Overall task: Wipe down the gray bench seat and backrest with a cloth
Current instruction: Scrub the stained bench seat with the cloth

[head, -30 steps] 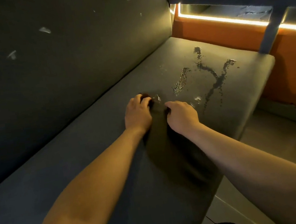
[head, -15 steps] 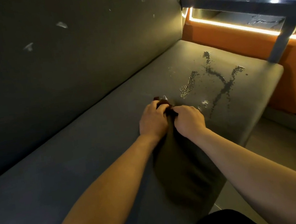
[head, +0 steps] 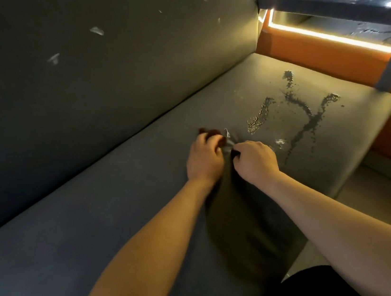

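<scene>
Head view: the left hand (head: 203, 158) and right hand (head: 255, 159) each pinched the cloth (head: 243, 216), which lay draped on the seat (head: 122, 207) beside wet streaks (head: 307, 118). Step in hand, apparently: readying the cloth. The next move likely called for a pressed stroke across the streaks.

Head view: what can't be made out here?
The cloth: dark on the dark seat, outline unclear; its upper end is hidden inside the left hand and right hand.
The seat: left end cut off by the frame edge.
Pale marks on the backrest: too small to identify.
</scene>
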{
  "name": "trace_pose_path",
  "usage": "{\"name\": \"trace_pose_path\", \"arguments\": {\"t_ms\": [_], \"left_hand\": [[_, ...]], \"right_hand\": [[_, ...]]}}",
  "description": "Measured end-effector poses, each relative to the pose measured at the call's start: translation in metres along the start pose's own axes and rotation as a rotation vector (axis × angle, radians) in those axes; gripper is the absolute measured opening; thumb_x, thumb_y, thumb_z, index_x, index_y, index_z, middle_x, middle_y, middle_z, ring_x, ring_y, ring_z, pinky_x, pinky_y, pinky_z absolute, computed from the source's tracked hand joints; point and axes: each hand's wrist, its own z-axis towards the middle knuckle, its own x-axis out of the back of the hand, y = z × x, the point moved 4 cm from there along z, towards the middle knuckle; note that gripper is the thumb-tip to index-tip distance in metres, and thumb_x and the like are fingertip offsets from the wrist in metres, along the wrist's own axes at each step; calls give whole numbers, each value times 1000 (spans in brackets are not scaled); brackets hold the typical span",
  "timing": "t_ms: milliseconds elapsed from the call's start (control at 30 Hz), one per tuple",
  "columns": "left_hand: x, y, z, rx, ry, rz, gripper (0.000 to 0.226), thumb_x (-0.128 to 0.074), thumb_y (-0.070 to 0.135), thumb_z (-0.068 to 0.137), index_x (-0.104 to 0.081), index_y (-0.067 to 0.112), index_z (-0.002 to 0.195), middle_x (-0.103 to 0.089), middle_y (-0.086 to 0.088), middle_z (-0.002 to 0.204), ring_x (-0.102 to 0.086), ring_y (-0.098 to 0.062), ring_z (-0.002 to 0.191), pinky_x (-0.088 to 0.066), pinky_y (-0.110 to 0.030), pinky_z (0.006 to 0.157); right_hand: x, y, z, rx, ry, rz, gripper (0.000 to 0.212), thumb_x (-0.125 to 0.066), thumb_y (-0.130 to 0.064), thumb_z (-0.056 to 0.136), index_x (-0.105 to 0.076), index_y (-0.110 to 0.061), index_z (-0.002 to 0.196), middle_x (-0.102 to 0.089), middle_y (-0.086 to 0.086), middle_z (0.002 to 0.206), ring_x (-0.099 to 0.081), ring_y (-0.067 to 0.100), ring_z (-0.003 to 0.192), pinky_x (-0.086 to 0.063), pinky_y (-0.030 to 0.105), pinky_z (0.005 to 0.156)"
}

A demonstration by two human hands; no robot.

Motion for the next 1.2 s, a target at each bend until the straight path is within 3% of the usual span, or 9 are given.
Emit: {"name": "trace_pose_path", "arguments": {"t_ms": [67, 133, 233, 333, 533, 633, 767, 1000, 1200], "left_hand": [[-13, 14, 1, -82, -60, 1, 37, -48, 29, 104, -56, 26, 140, -39, -4, 153, -38, -24, 140, -40, -43, 114], [-8, 7, 16, -104, -21, 38, 37, -47, 26, 104, -56, 25, 140, -40, -6, 153, -38, -26, 141, -38, -43, 116], [10, -20, 46, 32, 133, 60, 40, -48, 16, 103, -54, 20, 143, -42, -14, 152, -43, -32, 138, -39, -40, 112], [7, -19, 58, 149, 121, 2, 46, -47, 18, 104, -46, 22, 150, -43, -13, 151, -43, -30, 138, -42, -38, 108], [-27, 39, 37, -117, -102, -40, 46, -55, 22, 98, -55, 28, 144, -52, -6, 144, -49, -24, 132, -44, -38, 109], [-25, 43, 26, -226, -140, -39, 35, -60, 23, 97, -66, 27, 131, -58, 0, 140, -53, -19, 128, -47, -37, 107], [-21, 39, 16, -319, -117, 55, 33, -60, 21, 99, -65, 27, 132, -55, 0, 144, -51, -20, 131, -49, -35, 104], [4, -10, 64, 44, 44, 115, 38, -50, 16, 101, -61, 21, 137, -50, -9, 145, -50, -30, 131, -46, -41, 105], [-21, 40, 28, -93, -78, -14, 34, -56, 23, 98, -67, 27, 130, -61, -4, 128, -57, -22, 117, -47, -33, 96]], "right_hand": [[2, 7, 4, 30, 6, 70, 21, -50, -15, 98, -71, -18, 100, -56, -4, 92, -61, 25, 100, -40, 30, 73], [0, 13, 3, 63, 49, 94, 24, -51, -16, 99, -71, -17, 113, -61, -1, 109, -55, 23, 113, -46, 34, 87], [-10, 19, -2, 83, 74, 110, 31, -51, -22, 101, -65, -16, 128, -58, 1, 131, -45, 24, 126, -41, 38, 103], [-12, 24, 3, 64, 69, 194, 31, -51, -24, 101, -65, -16, 127, -60, 1, 129, -45, 23, 127, -40, 36, 102], [-12, 34, -4, 5, 238, 350, 32, -56, -9, 94, -68, -5, 123, -65, 10, 121, -55, 29, 117, -42, 35, 99], [-10, 38, -7, -65, 267, 395, 33, -53, -5, 97, -64, -6, 128, -62, 9, 125, -53, 26, 119, -40, 30, 100], [-12, 38, -9, -36, 248, 368, 36, -53, -6, 98, -61, -8, 133, -60, 6, 129, -51, 24, 124, -41, 31, 105], [-15, 42, -5, 3, 219, 370, 21, -52, -12, 98, -67, -13, 113, -63, 2, 116, -53, 19, 113, -41, 27, 91], [-12, 40, -7, -51, 269, 399, 33, -52, -6, 96, -66, -9, 127, -64, 7, 123, -56, 25, 117, -41, 31, 98]]}}
